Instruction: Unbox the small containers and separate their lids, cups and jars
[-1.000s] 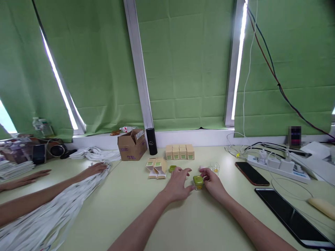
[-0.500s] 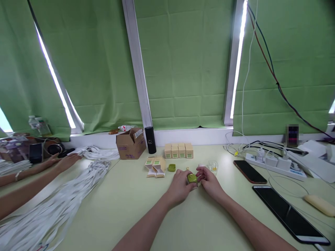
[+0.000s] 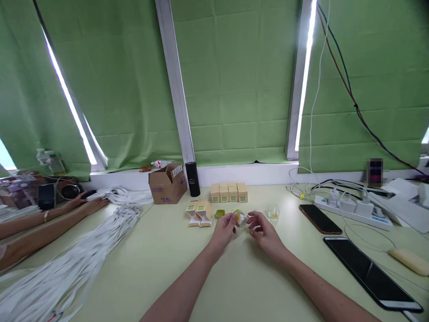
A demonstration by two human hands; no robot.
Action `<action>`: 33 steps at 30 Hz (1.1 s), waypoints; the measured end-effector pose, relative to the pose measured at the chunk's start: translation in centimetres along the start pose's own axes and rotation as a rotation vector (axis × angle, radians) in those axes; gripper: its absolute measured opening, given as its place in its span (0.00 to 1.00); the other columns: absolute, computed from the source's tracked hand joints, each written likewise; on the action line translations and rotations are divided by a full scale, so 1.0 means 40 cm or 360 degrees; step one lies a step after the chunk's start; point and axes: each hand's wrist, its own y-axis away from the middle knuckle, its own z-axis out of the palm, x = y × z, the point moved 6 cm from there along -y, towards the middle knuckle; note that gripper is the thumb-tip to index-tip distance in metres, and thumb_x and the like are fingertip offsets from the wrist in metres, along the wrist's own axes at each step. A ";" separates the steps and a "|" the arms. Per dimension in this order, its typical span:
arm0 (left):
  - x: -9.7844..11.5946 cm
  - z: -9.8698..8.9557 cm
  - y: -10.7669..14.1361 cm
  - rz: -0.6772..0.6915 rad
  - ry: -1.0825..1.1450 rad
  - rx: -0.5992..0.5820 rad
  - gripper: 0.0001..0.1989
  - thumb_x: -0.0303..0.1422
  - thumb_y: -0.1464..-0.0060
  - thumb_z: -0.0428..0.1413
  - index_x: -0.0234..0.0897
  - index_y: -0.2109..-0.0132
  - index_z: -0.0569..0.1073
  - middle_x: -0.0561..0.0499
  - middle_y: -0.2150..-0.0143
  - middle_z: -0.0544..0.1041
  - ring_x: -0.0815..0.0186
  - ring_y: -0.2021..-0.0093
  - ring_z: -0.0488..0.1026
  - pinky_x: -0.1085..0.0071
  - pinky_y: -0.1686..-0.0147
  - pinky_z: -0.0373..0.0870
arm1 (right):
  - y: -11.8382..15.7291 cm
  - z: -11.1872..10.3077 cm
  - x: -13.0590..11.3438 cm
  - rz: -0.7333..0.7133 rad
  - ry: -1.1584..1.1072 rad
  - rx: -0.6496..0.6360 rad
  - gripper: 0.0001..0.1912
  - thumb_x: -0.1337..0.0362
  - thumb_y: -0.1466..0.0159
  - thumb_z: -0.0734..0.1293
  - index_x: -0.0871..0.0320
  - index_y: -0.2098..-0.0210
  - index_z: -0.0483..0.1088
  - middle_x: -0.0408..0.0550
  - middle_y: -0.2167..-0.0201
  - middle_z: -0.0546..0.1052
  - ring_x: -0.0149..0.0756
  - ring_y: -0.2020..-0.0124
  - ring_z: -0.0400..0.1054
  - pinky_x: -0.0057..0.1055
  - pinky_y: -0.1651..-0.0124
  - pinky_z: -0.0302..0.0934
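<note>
My left hand (image 3: 225,230) holds a small green case (image 3: 241,217) between thumb and fingers. A shiny, clear or silvery face of the case shows, with green at its upper edge. Just to the right, my right hand (image 3: 265,232) has its fingers bent and apart, the tips close to the case; whether they touch it I cannot tell. Behind my left hand lies a small green open cup-like piece (image 3: 220,213). Beyond my right hand sits a clear plastic container (image 3: 272,212) with something yellow inside.
Two opened cardboard boxes (image 3: 199,213) and a row of small tan boxes (image 3: 229,193) stand behind, near a brown carton (image 3: 167,184) and black cylinder (image 3: 192,179). Phones (image 3: 372,273) and a power strip (image 3: 351,210) lie right. Another person's hands (image 3: 95,205) touch white straps (image 3: 83,250) at left.
The green case has turned in my left hand, from its green top to its shiny face, and moved slightly up and left. My right hand has shifted slightly left.
</note>
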 end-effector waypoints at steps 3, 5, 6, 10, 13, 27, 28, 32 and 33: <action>-0.017 0.018 0.008 -0.0100 0.0200 -0.0041 0.33 0.63 0.45 0.55 0.33 0.67 0.76 0.48 0.69 0.76 0.68 0.72 0.69 0.72 0.72 0.63 | 0.007 0.004 -0.033 -0.0079 0.0142 -0.0006 0.26 0.64 0.40 0.68 0.50 0.43 0.64 0.49 0.53 0.75 0.43 0.52 0.72 0.42 0.52 0.68; -0.030 0.033 0.012 -0.0173 0.0349 -0.0094 0.33 0.62 0.45 0.55 0.31 0.64 0.77 0.44 0.66 0.79 0.67 0.70 0.70 0.72 0.72 0.63 | 0.010 0.006 -0.048 -0.0125 0.0212 0.0000 0.27 0.64 0.40 0.69 0.50 0.42 0.62 0.50 0.50 0.74 0.45 0.49 0.71 0.43 0.51 0.68; -0.035 0.040 0.014 -0.0196 0.0400 -0.0119 0.33 0.62 0.44 0.56 0.31 0.63 0.78 0.43 0.65 0.79 0.67 0.70 0.71 0.72 0.72 0.62 | 0.011 0.008 -0.053 -0.0150 0.0240 0.0004 0.28 0.63 0.40 0.70 0.50 0.42 0.62 0.50 0.49 0.74 0.46 0.48 0.70 0.44 0.50 0.68; -0.049 0.058 0.019 -0.0243 0.0540 -0.0170 0.32 0.60 0.43 0.56 0.29 0.62 0.77 0.41 0.64 0.80 0.69 0.72 0.69 0.72 0.72 0.61 | 0.015 0.010 -0.069 -0.0255 0.0331 0.0043 0.25 0.63 0.40 0.70 0.50 0.45 0.62 0.50 0.47 0.72 0.46 0.48 0.69 0.45 0.48 0.68; -0.046 0.065 0.024 -0.0243 0.0587 -0.0193 0.32 0.60 0.43 0.56 0.30 0.61 0.77 0.41 0.63 0.80 0.69 0.71 0.69 0.72 0.72 0.62 | 0.014 0.009 -0.073 -0.0303 0.0358 0.0067 0.22 0.63 0.39 0.69 0.50 0.47 0.63 0.50 0.50 0.72 0.45 0.51 0.69 0.44 0.49 0.68; 0.027 0.024 0.029 0.0010 0.0356 0.0010 0.25 0.41 0.56 0.73 0.36 0.52 0.77 0.42 0.52 0.81 0.57 0.53 0.78 0.62 0.51 0.74 | 0.014 0.013 -0.087 -0.0247 0.0151 -0.0009 0.24 0.61 0.38 0.70 0.50 0.44 0.64 0.51 0.47 0.73 0.44 0.50 0.71 0.41 0.53 0.70; 0.029 0.026 0.031 0.0031 0.0345 -0.0001 0.25 0.39 0.56 0.73 0.37 0.51 0.77 0.42 0.51 0.81 0.56 0.52 0.78 0.60 0.50 0.74 | 0.012 0.013 -0.084 -0.0240 0.0136 -0.0001 0.22 0.61 0.37 0.69 0.50 0.44 0.64 0.51 0.47 0.73 0.44 0.50 0.71 0.41 0.53 0.71; 0.036 0.034 0.042 0.0167 0.0199 -0.0032 0.22 0.31 0.54 0.70 0.39 0.50 0.77 0.42 0.49 0.80 0.55 0.49 0.77 0.57 0.47 0.73 | 0.008 0.010 -0.077 -0.0262 0.0162 0.0009 0.18 0.62 0.36 0.69 0.50 0.47 0.68 0.51 0.49 0.73 0.44 0.52 0.71 0.42 0.53 0.71; 0.039 0.033 0.045 0.0209 0.0135 -0.0026 0.22 0.29 0.54 0.69 0.40 0.49 0.78 0.43 0.47 0.79 0.54 0.48 0.76 0.56 0.46 0.72 | 0.008 0.007 -0.077 -0.0279 0.0160 0.0029 0.18 0.63 0.37 0.69 0.50 0.48 0.69 0.51 0.49 0.73 0.44 0.52 0.71 0.43 0.52 0.71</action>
